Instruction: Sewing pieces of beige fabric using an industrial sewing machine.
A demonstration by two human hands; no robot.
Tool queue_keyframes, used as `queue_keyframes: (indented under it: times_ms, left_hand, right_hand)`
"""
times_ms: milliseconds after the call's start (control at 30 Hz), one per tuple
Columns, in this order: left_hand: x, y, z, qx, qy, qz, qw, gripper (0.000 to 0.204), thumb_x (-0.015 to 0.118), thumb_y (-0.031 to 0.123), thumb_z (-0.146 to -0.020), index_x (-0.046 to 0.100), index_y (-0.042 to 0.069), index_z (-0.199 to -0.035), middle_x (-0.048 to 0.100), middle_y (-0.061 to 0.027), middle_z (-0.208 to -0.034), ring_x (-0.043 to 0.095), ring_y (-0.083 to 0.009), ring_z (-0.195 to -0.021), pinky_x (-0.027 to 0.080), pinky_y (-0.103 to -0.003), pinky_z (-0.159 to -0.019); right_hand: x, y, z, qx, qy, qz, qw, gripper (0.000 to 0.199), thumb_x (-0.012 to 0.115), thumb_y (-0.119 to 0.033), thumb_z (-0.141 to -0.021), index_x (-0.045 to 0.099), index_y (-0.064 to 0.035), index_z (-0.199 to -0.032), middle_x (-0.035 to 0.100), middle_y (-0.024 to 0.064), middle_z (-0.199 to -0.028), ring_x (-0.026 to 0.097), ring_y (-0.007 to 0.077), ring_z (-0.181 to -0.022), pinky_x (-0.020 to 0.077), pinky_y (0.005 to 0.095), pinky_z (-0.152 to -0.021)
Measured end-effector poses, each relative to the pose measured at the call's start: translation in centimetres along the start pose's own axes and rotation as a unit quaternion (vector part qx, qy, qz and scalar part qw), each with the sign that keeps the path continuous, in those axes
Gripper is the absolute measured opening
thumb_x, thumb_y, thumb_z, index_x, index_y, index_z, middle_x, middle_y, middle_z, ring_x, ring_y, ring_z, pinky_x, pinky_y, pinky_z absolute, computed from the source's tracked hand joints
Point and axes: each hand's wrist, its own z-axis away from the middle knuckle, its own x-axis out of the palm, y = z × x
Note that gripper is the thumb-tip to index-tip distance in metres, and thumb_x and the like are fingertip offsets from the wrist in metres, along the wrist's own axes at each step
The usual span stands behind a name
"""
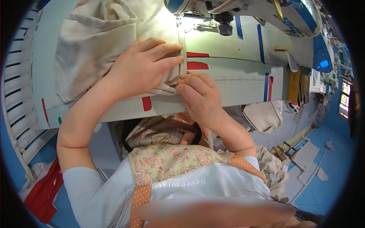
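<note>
Cream cloth (95, 45) lies flat under my left hand (146, 64); my right hand (197, 95) pinches its folded edge at six o'clock from the needle (178, 19). Feeding forward needs an even fold.

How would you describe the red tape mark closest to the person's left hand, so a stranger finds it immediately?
Start at the sewing machine table. Just right of the left hand lie two red tape strips, one above the other. The lower strip is it, beside the fingertips.

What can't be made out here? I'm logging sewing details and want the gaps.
Head view:
- Needle: glare under the sewing machine head washes it out.
- Folded edge of the cream fabric: covered by left hand and right hand.
- Fabric's far end: cut off by the top edge.
</note>
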Motion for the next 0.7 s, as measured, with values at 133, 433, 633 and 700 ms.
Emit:
queue_keyframes:
  times_ms: [133,433,633,700]
  left_hand:
    - [0.0,-0.3,-0.3,0.009,0.009,-0.018,1.000,0.044,0.068,0.010,-0.076,0.067,0.018,-0.119,0.061,0.0042,-0.125,0.058,-0.0188,-0.111,0.050,-0.037,-0.091]
    - [0.2,-1.6,-0.5,0.008,-0.003,0.046,0.999,0.046,0.065,0.003,-0.073,0.071,0.015,-0.117,0.063,-0.0006,-0.119,0.059,-0.0245,-0.110,0.050,-0.039,-0.092]
    - [0.3,-1.6,-0.3,-0.006,0.004,0.030,1.000,0.044,0.064,0.003,-0.073,0.070,0.009,-0.116,0.062,-0.0023,-0.110,0.060,-0.0243,-0.102,0.050,-0.039,-0.088]
    - [0.3,-1.4,-0.2,-0.003,0.003,0.027,1.000,0.044,0.064,0.003,-0.073,0.070,0.010,-0.117,0.061,-0.0023,-0.110,0.059,-0.0242,-0.102,0.050,-0.039,-0.088]
  right_hand:
    - [0.0,0.0,-0.1,0.003,-0.008,0.005,1.000,0.022,0.065,-0.009,-0.069,0.064,-0.0063,-0.090,0.064,0.0073,-0.099,0.064,0.0274,-0.097,0.0533,0.0391,-0.081]
    - [0.0,0.2,-0.4,0.013,-0.008,0.004,1.000,0.022,0.065,-0.010,-0.068,0.065,-0.0069,-0.090,0.065,0.0070,-0.099,0.064,0.0263,-0.096,0.0533,0.0379,-0.082]
    - [0.1,0.2,-0.4,0.008,0.006,0.002,1.000,0.022,0.065,-0.010,-0.069,0.066,-0.0069,-0.091,0.065,0.0066,-0.099,0.064,0.0260,-0.095,0.0527,0.0375,-0.081]
    - [0.1,0.2,-0.3,0.006,0.006,0.006,1.000,0.023,0.065,-0.010,-0.069,0.066,-0.0069,-0.092,0.065,0.0064,-0.099,0.064,0.0260,-0.094,0.0525,0.0376,-0.081]
